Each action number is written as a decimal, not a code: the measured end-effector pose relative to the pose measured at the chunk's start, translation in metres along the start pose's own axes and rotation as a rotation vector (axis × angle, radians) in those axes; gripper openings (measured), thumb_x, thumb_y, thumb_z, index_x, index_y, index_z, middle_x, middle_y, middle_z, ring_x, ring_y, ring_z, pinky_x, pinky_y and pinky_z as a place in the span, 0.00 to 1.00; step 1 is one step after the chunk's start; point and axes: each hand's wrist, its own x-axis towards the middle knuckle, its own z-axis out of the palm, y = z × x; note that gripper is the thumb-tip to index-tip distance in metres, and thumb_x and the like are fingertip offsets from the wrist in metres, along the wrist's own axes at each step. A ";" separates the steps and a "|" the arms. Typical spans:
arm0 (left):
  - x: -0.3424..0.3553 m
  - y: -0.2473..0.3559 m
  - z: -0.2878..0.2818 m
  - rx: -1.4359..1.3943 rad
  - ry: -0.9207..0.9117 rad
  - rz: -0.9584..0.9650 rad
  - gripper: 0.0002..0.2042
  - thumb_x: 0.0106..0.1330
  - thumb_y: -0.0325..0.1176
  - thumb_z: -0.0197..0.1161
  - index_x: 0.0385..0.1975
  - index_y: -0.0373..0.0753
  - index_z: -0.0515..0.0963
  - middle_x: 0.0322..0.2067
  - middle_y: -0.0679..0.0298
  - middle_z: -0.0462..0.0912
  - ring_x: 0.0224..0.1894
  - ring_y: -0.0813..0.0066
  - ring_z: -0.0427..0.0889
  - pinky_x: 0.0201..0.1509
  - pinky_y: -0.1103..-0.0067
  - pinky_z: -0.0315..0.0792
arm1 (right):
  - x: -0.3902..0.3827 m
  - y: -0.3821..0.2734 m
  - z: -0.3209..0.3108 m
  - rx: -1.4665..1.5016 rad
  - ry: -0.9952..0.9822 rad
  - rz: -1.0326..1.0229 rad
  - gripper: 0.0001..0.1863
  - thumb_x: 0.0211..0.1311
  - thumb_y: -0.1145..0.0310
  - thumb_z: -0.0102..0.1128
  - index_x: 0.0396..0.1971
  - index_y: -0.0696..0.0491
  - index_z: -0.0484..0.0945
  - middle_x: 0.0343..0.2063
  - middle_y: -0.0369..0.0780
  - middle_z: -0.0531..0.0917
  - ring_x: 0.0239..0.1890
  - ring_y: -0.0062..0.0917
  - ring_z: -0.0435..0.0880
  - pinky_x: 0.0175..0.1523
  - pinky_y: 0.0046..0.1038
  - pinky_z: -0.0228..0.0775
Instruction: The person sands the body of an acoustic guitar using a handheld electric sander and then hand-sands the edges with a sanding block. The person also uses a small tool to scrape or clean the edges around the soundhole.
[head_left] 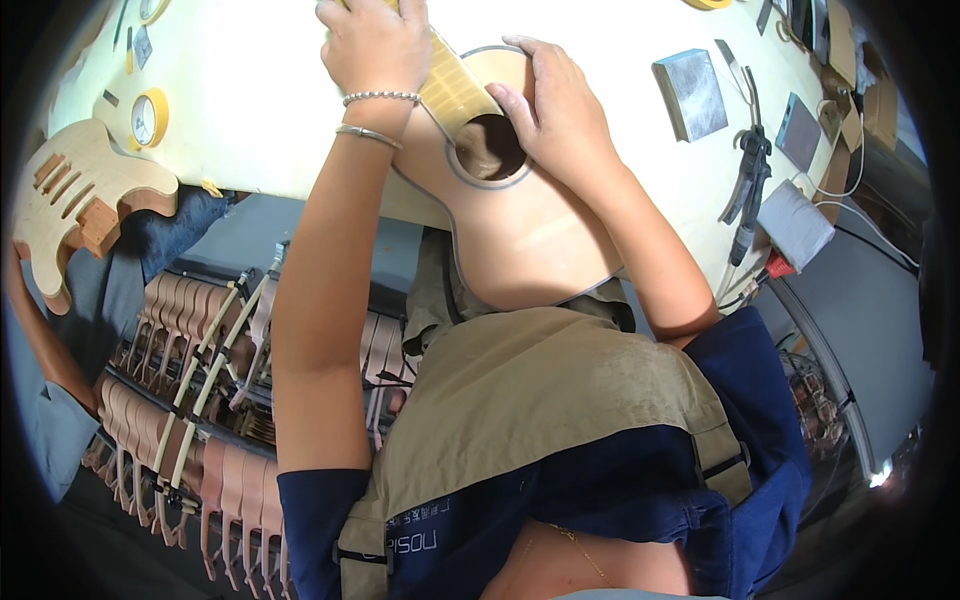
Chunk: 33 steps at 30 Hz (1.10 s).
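The pale, small-bodied guitar [530, 250] lay face up under both of the person's hands, its upper part over the cream-coloured table [260, 120] and its rounded lower end reaching past the table edge to the khaki apron [550, 365]. The left hand [378, 50] was bent over the guitar's neck [458, 88], whose yellowish face showed along the thumb side of that hand and slanted down toward the dark sound hole [490, 150]; its fingers ran toward the upper edge of the view, and whether they closed round the neck could not be told. Two silvery bracelets [380, 97] circled that wrist. The right hand [560, 105] lay open on the upper part of the body, on the far side of the neck from the left hand, its thumb held apart from the fingers and pointing toward the neck just above the sound hole, while the index finger stretched up near the dark-edged rim. To the right on the table were a grey block [690, 95] and a black clamp [747, 180], both well apart from the fingers. To the left lay a yellow roll of tape [160, 115], with a bare wooden body [95, 175] with slots near another person's arm [45, 335].
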 end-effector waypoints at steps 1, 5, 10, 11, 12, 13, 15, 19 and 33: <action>0.000 0.001 0.000 -0.009 -0.013 -0.013 0.35 0.69 0.42 0.54 0.75 0.43 0.52 0.57 0.35 0.69 0.46 0.36 0.78 0.49 0.54 0.74 | 0.001 -0.001 0.000 -0.007 0.003 -0.005 0.27 0.66 0.59 0.64 0.58 0.58 0.71 0.51 0.50 0.78 0.54 0.46 0.77 0.55 0.42 0.74; -0.001 0.000 0.000 -0.041 0.028 0.027 0.35 0.69 0.43 0.54 0.75 0.42 0.52 0.55 0.35 0.70 0.43 0.36 0.78 0.47 0.54 0.75 | 0.001 -0.002 0.003 -0.069 0.013 -0.016 0.26 0.66 0.59 0.63 0.57 0.58 0.71 0.49 0.49 0.79 0.52 0.45 0.78 0.52 0.41 0.75; -0.001 -0.001 0.000 -0.057 0.042 0.047 0.35 0.69 0.42 0.53 0.75 0.42 0.52 0.55 0.35 0.70 0.42 0.35 0.78 0.47 0.54 0.74 | 0.007 -0.010 0.003 -0.104 0.009 0.026 0.22 0.66 0.59 0.63 0.53 0.58 0.74 0.47 0.47 0.79 0.51 0.42 0.78 0.48 0.40 0.76; -0.001 0.000 -0.001 -0.045 0.032 0.027 0.36 0.68 0.42 0.54 0.75 0.42 0.52 0.55 0.34 0.70 0.42 0.35 0.78 0.47 0.53 0.74 | 0.011 -0.015 0.004 -0.127 -0.006 0.070 0.21 0.66 0.59 0.63 0.52 0.58 0.74 0.47 0.46 0.79 0.51 0.42 0.78 0.47 0.41 0.76; -0.001 0.001 -0.002 -0.035 0.022 0.008 0.36 0.68 0.42 0.55 0.75 0.42 0.52 0.55 0.34 0.70 0.42 0.35 0.78 0.47 0.53 0.75 | 0.015 -0.020 0.006 -0.150 -0.020 0.113 0.21 0.66 0.59 0.63 0.50 0.57 0.75 0.47 0.46 0.79 0.51 0.41 0.78 0.46 0.41 0.76; -0.002 0.002 -0.002 -0.024 0.012 -0.011 0.37 0.67 0.42 0.56 0.75 0.42 0.52 0.55 0.33 0.69 0.42 0.35 0.78 0.47 0.53 0.75 | 0.018 -0.023 0.007 -0.174 -0.033 0.158 0.20 0.66 0.58 0.63 0.49 0.57 0.75 0.47 0.45 0.79 0.52 0.41 0.78 0.45 0.41 0.76; -0.004 0.002 0.000 -0.035 0.060 0.009 0.37 0.66 0.42 0.58 0.75 0.43 0.54 0.57 0.34 0.69 0.42 0.35 0.79 0.46 0.53 0.75 | 0.017 -0.020 0.011 -0.212 0.022 0.113 0.18 0.66 0.58 0.63 0.47 0.56 0.75 0.44 0.44 0.81 0.48 0.39 0.80 0.43 0.40 0.76; 0.012 0.022 -0.019 0.108 -0.150 -0.129 0.51 0.61 0.52 0.64 0.74 0.26 0.45 0.53 0.36 0.76 0.49 0.43 0.82 0.53 0.59 0.77 | 0.024 -0.019 -0.007 -0.262 0.105 0.204 0.15 0.66 0.63 0.64 0.46 0.56 0.76 0.37 0.42 0.85 0.40 0.36 0.84 0.42 0.38 0.77; -0.060 0.076 -0.055 0.316 -0.529 1.247 0.34 0.68 0.29 0.54 0.67 0.85 0.62 0.37 0.61 0.81 0.32 0.65 0.84 0.30 0.71 0.77 | -0.096 -0.059 -0.203 -0.006 0.825 -0.428 0.14 0.73 0.70 0.52 0.52 0.63 0.71 0.45 0.53 0.81 0.46 0.38 0.85 0.57 0.38 0.81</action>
